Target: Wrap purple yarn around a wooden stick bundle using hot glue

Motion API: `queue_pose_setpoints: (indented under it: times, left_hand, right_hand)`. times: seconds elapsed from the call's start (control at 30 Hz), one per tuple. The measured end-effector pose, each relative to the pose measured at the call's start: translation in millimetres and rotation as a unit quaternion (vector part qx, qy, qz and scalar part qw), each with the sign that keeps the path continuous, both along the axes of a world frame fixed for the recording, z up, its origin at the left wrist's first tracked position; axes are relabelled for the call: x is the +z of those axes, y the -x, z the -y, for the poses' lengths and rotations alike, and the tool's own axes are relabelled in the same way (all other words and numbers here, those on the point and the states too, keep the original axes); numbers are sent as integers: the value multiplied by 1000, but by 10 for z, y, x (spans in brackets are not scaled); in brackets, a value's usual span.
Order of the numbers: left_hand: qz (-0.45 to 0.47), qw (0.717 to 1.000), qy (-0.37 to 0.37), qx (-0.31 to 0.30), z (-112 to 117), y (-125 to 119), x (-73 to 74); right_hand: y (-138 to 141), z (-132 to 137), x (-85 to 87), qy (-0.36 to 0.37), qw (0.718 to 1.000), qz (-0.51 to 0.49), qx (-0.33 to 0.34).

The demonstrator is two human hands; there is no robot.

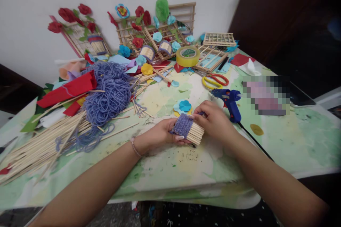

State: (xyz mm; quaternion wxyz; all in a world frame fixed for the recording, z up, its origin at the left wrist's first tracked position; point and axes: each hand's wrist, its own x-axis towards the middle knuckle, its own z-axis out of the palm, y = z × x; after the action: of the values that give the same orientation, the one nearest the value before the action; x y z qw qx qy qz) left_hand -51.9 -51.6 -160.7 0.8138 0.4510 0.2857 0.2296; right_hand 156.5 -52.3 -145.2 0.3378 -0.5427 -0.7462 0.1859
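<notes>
My left hand [162, 134] is closed around a short bundle of wooden sticks [195, 134], gripping it from the left. Purple yarn [182, 125] is wrapped round the bundle's left half. My right hand [214, 120] covers the bundle from above and the right, its fingers pressed on the yarn wrap. Both hands rest just above the table [293, 142], near its front middle. A blue felt flower [182, 106] lies right behind the bundle.
A blue glue gun [230, 100] with a black cord stands right of my hands. A purple yarn heap [106, 92] and loose sticks [39, 145] lie at left. Scissors [214, 80], a tape roll [188, 55], stick grids and felt roses fill the back.
</notes>
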Motion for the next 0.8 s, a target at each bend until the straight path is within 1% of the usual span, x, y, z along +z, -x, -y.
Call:
queue_pose_setpoints:
  times: [0.1, 0.2, 0.27, 0.33, 0.4, 0.47, 0.5, 0.57, 0.63, 0.67, 0.7, 0.8]
  left_hand:
    - [-14, 1000, 2, 5, 12, -13, 14]
    - [-21, 1000, -1, 14, 37, -45, 46]
    - [-21, 1000, -9, 16, 50, -65, 65]
    - [-30, 999, -35, 10, 54, -73, 78]
    - [-42, 997, -72, -2, 50, -65, 83]
    - [-43, 994, -93, -23, 43, -45, 80]
    - [-38, 994, -93, -36, 40, -32, 74]
    - [-23, 995, -81, -62, 35, -6, 57]
    - [-11, 994, -65, -88, 30, 20, 41]
    - [-3, 993, -58, -99, 29, 32, 37]
    - [3, 992, -52, -112, 28, 43, 37]
    - [6, 988, -44, -145, 33, 62, 51]
  right_hand:
    - [32, -5, -9, 0, 1000, -10, -3]
    - [61, 9, -22, 22, 999, -48, -3]
    - [74, 24, -23, 54, 994, -90, -16]
    - [77, 41, -5, 122, 981, -150, -35]
    - [63, 57, 28, 221, 948, -228, -27]
    - [32, 69, 58, 310, 899, -309, 20]
    - [11, 72, 66, 335, 875, -345, 49]
    - [-34, 73, 65, 354, 835, -411, 91]
    - [-72, 73, 51, 350, 812, -453, 114]
    - [-84, 75, 44, 344, 809, -461, 122]
    - [-88, 80, 40, 336, 812, -459, 128]
    - [-63, 106, 37, 282, 851, -425, 122]
